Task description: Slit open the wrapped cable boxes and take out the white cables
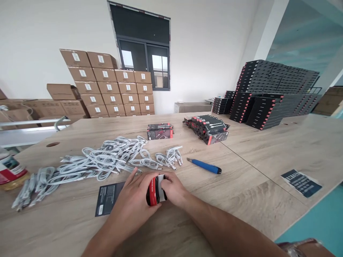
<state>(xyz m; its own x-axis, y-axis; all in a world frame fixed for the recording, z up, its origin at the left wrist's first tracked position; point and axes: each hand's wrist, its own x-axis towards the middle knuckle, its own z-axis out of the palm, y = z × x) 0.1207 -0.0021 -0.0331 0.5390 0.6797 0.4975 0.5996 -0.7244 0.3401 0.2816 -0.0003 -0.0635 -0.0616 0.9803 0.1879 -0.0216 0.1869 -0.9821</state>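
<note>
A small black and red box (153, 192) is held between my hands near the table's front edge, its end flap raised. My left hand (139, 196) wraps round the box from the left. My right hand (173, 187) is closed at the box's right side, its thumb pressed at the pale inner flap. What lies inside the box is hidden. Under my left forearm lies a flat dark printed box (107, 200). Just beyond my hands, coiled white cables (107, 159) spread in a heap, with a smaller bunch (170, 157) beside it.
A blue pen-like cutter (206, 166) lies right of my hands. Packed small boxes stand at the back, a short row (160, 132) and a longer pile (209, 126). A jar (10, 169) is at far left, dark printed cards (301, 182) at right. Black boxes (265, 110) are stacked behind.
</note>
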